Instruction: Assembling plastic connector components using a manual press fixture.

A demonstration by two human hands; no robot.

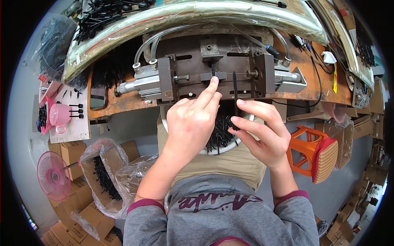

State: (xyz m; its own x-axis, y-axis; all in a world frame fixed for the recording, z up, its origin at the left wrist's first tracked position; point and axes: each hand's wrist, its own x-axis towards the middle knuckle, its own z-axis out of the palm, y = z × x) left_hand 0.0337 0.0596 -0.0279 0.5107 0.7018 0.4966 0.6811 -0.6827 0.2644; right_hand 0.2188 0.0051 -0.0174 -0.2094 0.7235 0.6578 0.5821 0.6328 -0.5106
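A dark metal fixture [189,80] sits at the bench edge, with silver air cylinders [150,84] facing inward from both sides. At its middle, a short black rod [213,67] lies along a slot by a small grey block [221,76]. The stretched index finger of my left hand [191,119] touches the near end there; its other fingers are partly bent and grip nothing visible. Between thumb and fingertips, my right hand [266,133] pinches a thin black plastic rod [235,92], held upright just right of the block. Below both hands, a white-rimmed container [213,152] on my lap holds many similar black rods.
Clear air hoses [141,47] loop behind the fixture. A plastic-wrapped roll [193,11] spans the back of the bench. A phone [98,97] and a pink cup [59,115] are at left. Nearby stand a pink fan [53,176], cardboard boxes [96,217] and an orange stool [301,149].
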